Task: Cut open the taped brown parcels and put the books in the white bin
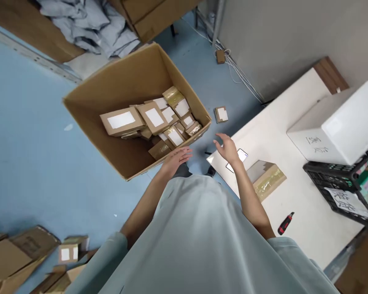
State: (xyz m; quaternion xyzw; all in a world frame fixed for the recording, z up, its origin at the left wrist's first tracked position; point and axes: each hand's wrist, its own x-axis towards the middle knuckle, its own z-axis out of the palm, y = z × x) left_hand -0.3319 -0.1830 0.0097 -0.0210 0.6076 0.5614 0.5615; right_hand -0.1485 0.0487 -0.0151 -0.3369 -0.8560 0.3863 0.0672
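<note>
Our left hand [176, 161] is outstretched and empty; our right hand [227, 149], fingers loosely parted, grips nothing either. Close by at ten o'clock, we have a large carton [113, 87] holding taped boxes [155, 117]; beyond, at one o'clock, a small parcel [221, 114] lies on the blue floor [33, 163].

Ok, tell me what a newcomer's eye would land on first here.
Probably the large open cardboard box just beyond the left hand, with small labelled parcels heaped inside it. Next might come the bulky white box with dark handwriting, near the right edge of the view. The red-and-black cutter also stands out against the white table on the right.
</note>
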